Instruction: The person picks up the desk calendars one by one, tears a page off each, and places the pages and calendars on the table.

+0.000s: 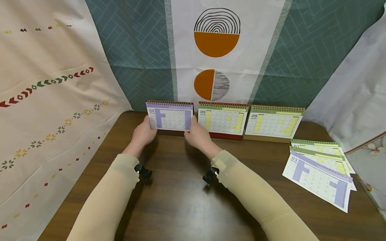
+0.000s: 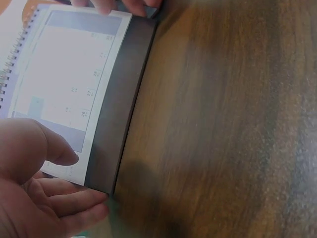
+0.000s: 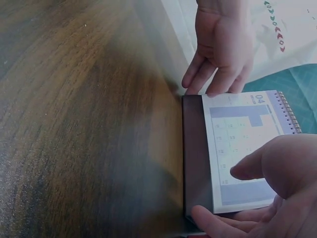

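Observation:
A purple desk calendar (image 1: 170,117) marked 04 stands at the back left of the table, with a dark brown base (image 2: 119,104) below its page. My left hand (image 1: 143,132) grips its left end; in the left wrist view the thumb (image 2: 62,148) lies over the page corner and the fingers (image 2: 84,201) meet the side edge. On the opposite end, my right hand (image 1: 199,135) holds it with the thumb (image 3: 247,166) over the page and the other fingers (image 3: 223,223) at the edge and base. A green desk calendar (image 1: 223,118) marked 09 on a red base stands close beside my right hand.
Another green 09 calendar (image 1: 272,122) with a tan base stands further right. Loose calendar sheets lie overlapped at the right, a purple 03 sheet (image 1: 319,180) on top. Patterned cloth (image 1: 144,50) hangs behind the wooden table (image 1: 181,201), with a cream cloth (image 1: 54,117) along the left.

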A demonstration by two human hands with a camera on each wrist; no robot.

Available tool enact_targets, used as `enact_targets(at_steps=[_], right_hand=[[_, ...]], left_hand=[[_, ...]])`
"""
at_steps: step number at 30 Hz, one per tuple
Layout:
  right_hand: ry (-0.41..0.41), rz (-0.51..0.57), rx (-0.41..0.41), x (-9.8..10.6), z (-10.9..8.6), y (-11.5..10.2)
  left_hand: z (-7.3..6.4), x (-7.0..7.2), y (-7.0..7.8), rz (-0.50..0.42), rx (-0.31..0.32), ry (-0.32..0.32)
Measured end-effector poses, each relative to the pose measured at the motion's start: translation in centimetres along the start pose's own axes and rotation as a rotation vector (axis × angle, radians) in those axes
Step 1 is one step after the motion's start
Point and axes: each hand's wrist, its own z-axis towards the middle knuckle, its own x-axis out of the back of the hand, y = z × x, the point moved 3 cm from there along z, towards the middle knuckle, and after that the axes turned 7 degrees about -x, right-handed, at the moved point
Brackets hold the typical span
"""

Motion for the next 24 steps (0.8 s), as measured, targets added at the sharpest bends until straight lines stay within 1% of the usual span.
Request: enact_targets(at_steps=[1,3,4,5,6,8,9,11,13,15,16,18,20,21,22,23,24], right_hand=[[-0.003,0.001,-0.002,-0.2,0.2,0.1],[-0.011,0.005,-0.012,-0.4,0.6,0.2],[-0.017,0.005,-0.022,-0.2,0.4,0.0],[-0.022,0.019,-0.032,-0.2,0.4,0.0],[-0.028,0.035,-0.044,-0.2,0.3,-0.1],[-0.045,0.093,-0.066,0.1,-0.3,-0.5],[-0.047,0.129,-0.068,-0.2,-0.3,-0.3],[-0.056,0.208,-0.088,-0.2,-0.9,-0.4],[-0.042,0.276,-0.082,-0.8,-0.8,0.3],[-0.043,0.321,-0.094,-1.0,-1.1,0.5],[-0.05,0.338,-0.107,-0.7,-1.6,0.2],[-0.046,0.379,-0.104,-0.8,-2.0,0.3],[-0.041,0.398,-0.107,-0.6,-2.5,-0.1],[-0.032,0.415,-0.101,-0.6,-2.8,-0.2],[-0.015,0.426,-0.082,-1.1,-2.4,0.3],[0.002,0.437,-0.067,-1.6,-2.1,0.7],[0.012,0.449,-0.063,-1.5,-2.3,0.6]], left_hand=[[-0.1,0.2,0.3,-0.016,0.015,-0.017],[-0.2,0.4,0.7,-0.021,0.03,-0.023],[-0.4,0.7,1.1,-0.02,0.032,-0.028],[-0.4,0.7,1.3,-0.016,0.041,-0.026],[-0.8,1.2,2.0,-0.024,0.045,-0.041],[-1.8,1.7,3.3,-0.035,0.037,-0.036],[-2.3,1.9,3.8,-0.041,0.03,-0.036],[-3.1,2.3,5.0,-0.067,0.029,-0.061],[-3.6,2.2,5.6,-0.068,0.018,-0.062],[-3.8,2.0,5.8,-0.061,0.013,-0.063],[-3.8,1.8,5.8,-0.06,0.011,-0.06],[-3.7,1.7,5.6,-0.066,0.008,-0.061],[-3.4,1.5,5.0,-0.076,0.008,-0.071],[-3.0,1.2,4.3,-0.07,0.008,-0.061],[-2.5,0.8,3.5,-0.07,0.009,-0.054],[-2.0,0.4,2.8,-0.069,0.01,-0.062],[-1.3,-0.2,1.8,-0.065,0.006,-0.059]])
